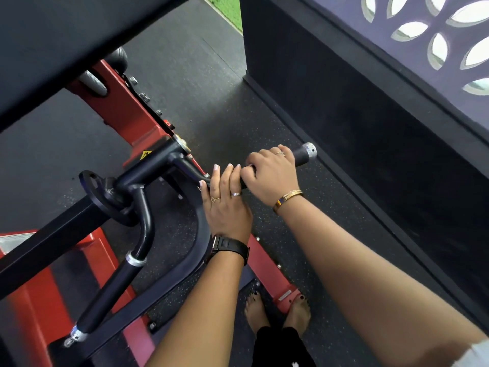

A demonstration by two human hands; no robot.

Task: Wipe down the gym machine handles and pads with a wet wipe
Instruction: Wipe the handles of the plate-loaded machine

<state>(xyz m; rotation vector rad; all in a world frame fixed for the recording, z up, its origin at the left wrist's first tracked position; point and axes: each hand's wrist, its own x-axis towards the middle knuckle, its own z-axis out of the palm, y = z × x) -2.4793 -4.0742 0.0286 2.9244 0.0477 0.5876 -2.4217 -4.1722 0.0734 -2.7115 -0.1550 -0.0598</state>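
- The right hand is curled tight round the black handle grip of the gym machine, knuckles up, with the grip's chrome end cap sticking out just past the little-finger side.
- No wet wipe shows; whether one lies under this palm cannot be told.
- The left hand sits touching the right hand's thumb side. Its fingers are laid fairly straight over the bend of the same bar, nails up, resting on it rather than wrapped round it.
- A black watch is on the left wrist, gold bangles are on the right wrist, and both hands wear rings.
- Beyond the left hand's thumb, the bar runs to a black pivot carrying a yellow warning sticker on the red frame.
- Below and well to the left of the left forearm hangs a second handle, black with chrome collars.
- Under both forearms lies the speckled black rubber floor, with two bare feet near the red base rail.
- Past the right hand stands a dark wall topped by a leaf-cutout screen.
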